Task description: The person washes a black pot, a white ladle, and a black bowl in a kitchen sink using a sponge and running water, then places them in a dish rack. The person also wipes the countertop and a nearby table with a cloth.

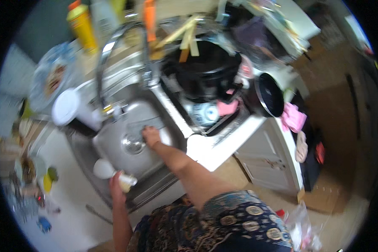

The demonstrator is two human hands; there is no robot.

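Observation:
My left hand [117, 186] grips a white spoon-like utensil [104, 168] over the near left part of the stainless steel sink [111, 143]. A small pale yellow thing, perhaps a sponge, shows against the utensil's white end by my fingers. My right hand [151, 136] reaches down into the basin, just right of the drain [133, 143]. Blur hides whether its fingers hold anything. Over the basin's back left arches the chrome faucet [100, 72], its spout pointing down.
A white-lidded container [66, 107] stands at the sink's left edge. To the right, a dish rack [217, 126] holds a black pan [208, 69] and a blue-patterned white bowl [206, 114]. Another dark pan [270, 94] leans beside it. A yellow bottle [82, 28] stands behind.

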